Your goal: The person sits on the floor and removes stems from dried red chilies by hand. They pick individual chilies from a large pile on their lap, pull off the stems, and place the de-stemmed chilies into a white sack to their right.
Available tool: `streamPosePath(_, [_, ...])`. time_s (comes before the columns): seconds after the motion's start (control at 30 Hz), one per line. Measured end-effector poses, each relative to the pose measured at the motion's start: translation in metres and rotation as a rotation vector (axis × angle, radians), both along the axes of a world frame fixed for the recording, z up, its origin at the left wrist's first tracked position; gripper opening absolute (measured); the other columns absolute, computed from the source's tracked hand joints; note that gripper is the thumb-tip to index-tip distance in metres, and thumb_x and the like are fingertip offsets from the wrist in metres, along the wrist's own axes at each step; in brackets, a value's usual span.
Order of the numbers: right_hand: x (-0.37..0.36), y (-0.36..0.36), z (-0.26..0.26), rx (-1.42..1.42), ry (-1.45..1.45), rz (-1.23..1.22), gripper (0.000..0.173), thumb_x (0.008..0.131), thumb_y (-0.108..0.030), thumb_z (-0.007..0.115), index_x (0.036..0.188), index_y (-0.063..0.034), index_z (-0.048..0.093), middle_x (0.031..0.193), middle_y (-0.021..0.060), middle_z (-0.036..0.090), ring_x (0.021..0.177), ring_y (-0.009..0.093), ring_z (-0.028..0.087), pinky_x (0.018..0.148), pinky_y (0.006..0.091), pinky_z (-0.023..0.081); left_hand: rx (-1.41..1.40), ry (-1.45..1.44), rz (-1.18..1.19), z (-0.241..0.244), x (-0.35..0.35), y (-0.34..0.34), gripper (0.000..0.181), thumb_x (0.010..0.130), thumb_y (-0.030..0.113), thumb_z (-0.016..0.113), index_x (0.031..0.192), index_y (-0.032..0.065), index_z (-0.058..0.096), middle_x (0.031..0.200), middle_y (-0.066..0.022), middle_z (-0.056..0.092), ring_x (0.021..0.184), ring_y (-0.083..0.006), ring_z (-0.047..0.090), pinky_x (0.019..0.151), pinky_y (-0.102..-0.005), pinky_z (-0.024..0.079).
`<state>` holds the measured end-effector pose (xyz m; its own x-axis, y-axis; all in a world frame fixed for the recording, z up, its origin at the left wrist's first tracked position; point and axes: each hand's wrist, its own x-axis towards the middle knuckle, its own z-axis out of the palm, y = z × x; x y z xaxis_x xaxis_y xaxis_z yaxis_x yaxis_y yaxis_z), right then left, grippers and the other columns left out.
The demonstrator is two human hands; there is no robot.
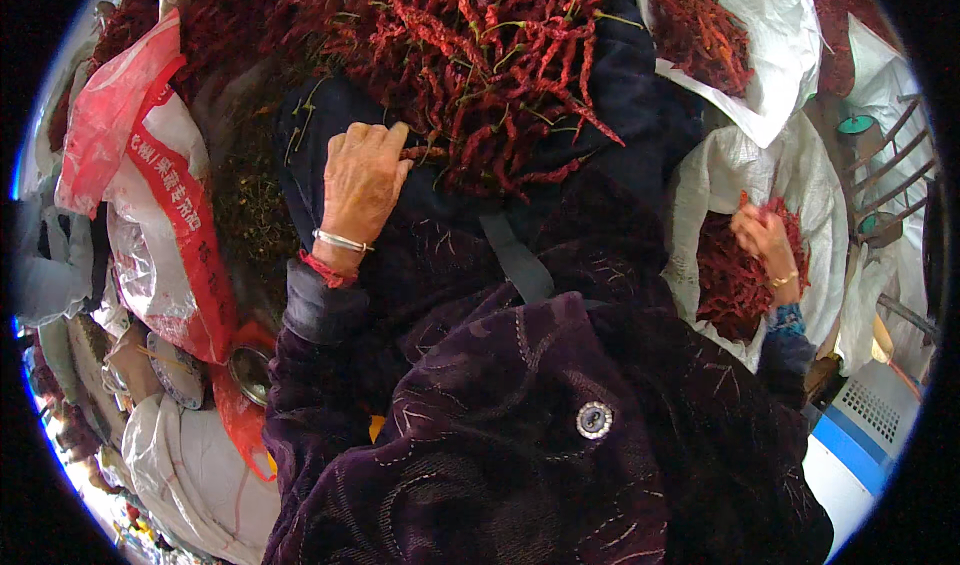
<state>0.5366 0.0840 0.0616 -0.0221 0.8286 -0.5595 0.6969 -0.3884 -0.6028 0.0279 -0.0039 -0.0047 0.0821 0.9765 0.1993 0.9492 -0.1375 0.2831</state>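
Note:
A heap of dried red chili peppers (pixel 487 62), many with pale stems, lies across my lap on dark cloth. At the heap's near left edge, my left hand (pixel 365 182) pinches one dried chili (pixel 426 152) between thumb and fingers. My right hand (pixel 763 239) reaches out to the right, above the mouth of a white woven sack (pixel 686 212). Dried chilies (pixel 731 287) fill that sack below the hand. Blur at the fingertips hides whether the right hand holds anything.
Another white sack (pixel 780 32) with chilies stands at the upper right, near a metal rack (pixel 892 160). A red-and-white printed plastic sack (pixel 161 235) stands left, beside stem debris (pixel 259 212). A round metal container (pixel 251 374) sits lower left.

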Motion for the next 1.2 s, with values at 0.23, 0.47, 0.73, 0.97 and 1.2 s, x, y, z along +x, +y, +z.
streamPosePath(0.23, [0.075,-0.019,0.047,0.452,-1.039,0.298,0.027,0.085,-0.023,0.047,0.100,-0.0012,0.051,0.092,0.0229,0.059,0.086,0.040,0.054,0.073,0.0434,0.044,0.169,-0.323,0.097,0.002,-0.001,-0.003,0.013,0.072,0.000,0.060,0.084,0.0033,0.057,0.077,-0.0094,0.054,0.068,-0.0255,0.053,0.060,-0.0322,0.043])
streamPosePath(0.47, [-0.145,0.003,0.013,0.030,0.246,0.457,0.013,0.079,-0.008,0.043,0.077,-0.0034,0.055,0.060,-0.0012,0.048,0.053,0.005,0.043,0.046,0.0198,0.035,0.008,-1.421,0.419,0.034,0.030,-0.021,0.006,0.081,0.002,0.057,0.087,-0.0002,0.056,0.072,-0.0015,0.055,0.058,-0.0091,0.052,0.055,-0.0196,0.043])
streamPosePath(0.73, [-0.277,-0.017,-0.023,-0.264,0.962,0.448,0.016,0.088,-0.011,0.043,0.097,-0.0071,0.055,0.062,-0.0039,0.046,0.052,0.003,0.040,0.047,0.0180,0.032,-0.319,-1.531,0.351,0.028,0.092,-0.022,0.010,0.081,0.004,0.059,0.088,0.0004,0.054,0.075,-0.0024,0.057,0.062,-0.0082,0.053,0.056,-0.0202,0.044])
streamPosePath(0.97, [-0.220,0.036,-0.015,-0.142,0.938,0.141,0.016,0.086,-0.017,0.047,0.086,-0.0020,0.053,0.060,0.0021,0.050,0.049,0.006,0.041,0.040,0.0196,0.026,0.049,-0.369,0.318,0.010,0.050,0.003,0.011,0.076,0.009,0.061,0.081,0.0006,0.054,0.075,-0.0102,0.053,0.069,-0.0247,0.053,0.060,-0.0321,0.043])
streamPosePath(1.2, [-0.186,0.075,-0.031,-0.365,1.534,-0.061,0.050,0.090,-0.033,0.038,0.122,0.0044,0.040,0.074,0.0094,0.058,0.047,0.011,0.040,0.047,0.0248,0.034,-0.146,0.170,0.154,-0.021,0.036,0.025,0.010,0.073,0.015,0.060,0.078,0.0063,0.059,0.081,-0.0081,0.054,0.083,-0.0274,0.049,0.070,-0.0380,0.040])
